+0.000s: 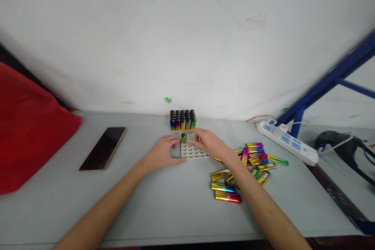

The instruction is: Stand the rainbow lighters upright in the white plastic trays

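Note:
A white tray (193, 152) with rows of empty slots lies on the grey table (164, 199). One colourful lighter (184, 138) stands upright in its far left slot. My left hand (163, 152) rests against the tray's left edge, fingers curled on it. My right hand (209, 143) lies over the tray's far right side, fingers bent down beside the lighter. Behind the tray stands a block of several upright lighters (183, 120) with black tops. A loose pile of shiny lighters (249, 164) lies to the right of my right forearm.
A dark phone (104, 147) lies face up at the left. A red cloth bag (26, 129) fills the far left. A white power strip (288, 142) with cables sits at the right, near a blue metal frame (328, 82). A white wall stands behind.

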### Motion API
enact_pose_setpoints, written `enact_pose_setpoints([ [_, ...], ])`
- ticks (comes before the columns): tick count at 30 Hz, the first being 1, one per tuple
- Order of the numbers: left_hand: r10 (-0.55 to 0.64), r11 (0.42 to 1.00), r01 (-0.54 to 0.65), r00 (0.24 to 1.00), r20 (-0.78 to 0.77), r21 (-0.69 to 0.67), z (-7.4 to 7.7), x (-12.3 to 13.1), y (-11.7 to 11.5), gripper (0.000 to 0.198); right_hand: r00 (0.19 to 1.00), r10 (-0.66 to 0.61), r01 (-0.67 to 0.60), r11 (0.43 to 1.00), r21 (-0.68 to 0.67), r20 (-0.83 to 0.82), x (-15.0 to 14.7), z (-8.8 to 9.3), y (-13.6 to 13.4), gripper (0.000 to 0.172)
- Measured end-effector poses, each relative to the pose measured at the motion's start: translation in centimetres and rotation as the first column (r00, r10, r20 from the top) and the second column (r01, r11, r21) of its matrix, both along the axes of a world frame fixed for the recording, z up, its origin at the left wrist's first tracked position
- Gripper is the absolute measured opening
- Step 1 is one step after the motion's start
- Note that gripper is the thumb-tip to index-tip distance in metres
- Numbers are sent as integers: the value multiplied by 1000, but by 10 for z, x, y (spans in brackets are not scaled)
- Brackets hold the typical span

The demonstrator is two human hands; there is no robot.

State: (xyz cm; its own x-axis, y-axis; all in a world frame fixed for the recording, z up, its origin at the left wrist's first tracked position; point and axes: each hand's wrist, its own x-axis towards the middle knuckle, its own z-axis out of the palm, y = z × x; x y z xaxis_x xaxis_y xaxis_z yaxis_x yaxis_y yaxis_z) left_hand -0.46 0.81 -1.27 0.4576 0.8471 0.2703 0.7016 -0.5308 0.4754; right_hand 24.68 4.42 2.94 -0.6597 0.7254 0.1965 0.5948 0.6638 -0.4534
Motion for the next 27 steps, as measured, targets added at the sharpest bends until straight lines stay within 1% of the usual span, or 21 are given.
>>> enact_pose_setpoints([
  [1, 0, 1000, 0, 1000, -4, 3, 0, 0, 0, 44, 999, -31, 31, 999, -8, -29, 12, 2, -3, 35],
  [3, 0, 1000, 0, 1000, -15, 3, 1, 1, 0, 45, 997, -73, 72, 997, -22, -30, 39, 6, -10, 25],
  [6, -6, 1000, 5, 999, -33, -14, 2, 1, 1, 46, 990, -134, 136, 989, -50, 53, 77, 12, -22, 15],
  [8, -6, 1000, 6, 1000, -31, -21, 3, 1, 1, 45, 976, -190, 197, 978, -63, 111, 94, 14, -30, 13],
  [12, 0, 1000, -1, 1000, -31, -25, 2, 0, 0, 45, 941, -284, 304, 948, -91, 181, 109, 11, -46, 17],
  [15, 2, 999, -3, 999, -40, -32, 2, 1, 0, 45, 927, -303, 336, 933, -129, 222, 110, 5, -58, 21],
  [16, 2, 999, -3, 999, -41, -32, 2, 1, 0, 45, 923, -304, 343, 928, -146, 238, 110, 4, -61, 20],
  [18, 3, 999, -5, 999, -37, -34, 3, 1, 0, 44, 922, -300, 347, 922, -175, 246, 110, 2, -67, 14],
  [20, 6, 999, -7, 1000, -28, -33, 3, 1, 1, 44, 939, -295, 326, 927, -186, 179, 110, 1, -70, 8],
  [21, 4, 999, -5, 1000, -24, -32, 3, 1, 0, 44, 949, -295, 311, 932, -186, 113, 109, 1, -71, 11],
  [23, -2, 1000, 1, 1000, -22, -26, 4, 1, 0, 44, 952, -303, 287, 933, -215, -46, 107, 2, -68, 23],
  [25, -3, 1000, 2, 1000, -29, -19, 5, 1, 0, 44, 926, -334, 263, 906, -332, -178, 102, 3, -63, 37],
  [27, 3, 1000, -4, 999, -38, -19, 5, 1, 0, 45, 884, -381, 219, 850, -478, -272, 95, 2, -55, 47],
])
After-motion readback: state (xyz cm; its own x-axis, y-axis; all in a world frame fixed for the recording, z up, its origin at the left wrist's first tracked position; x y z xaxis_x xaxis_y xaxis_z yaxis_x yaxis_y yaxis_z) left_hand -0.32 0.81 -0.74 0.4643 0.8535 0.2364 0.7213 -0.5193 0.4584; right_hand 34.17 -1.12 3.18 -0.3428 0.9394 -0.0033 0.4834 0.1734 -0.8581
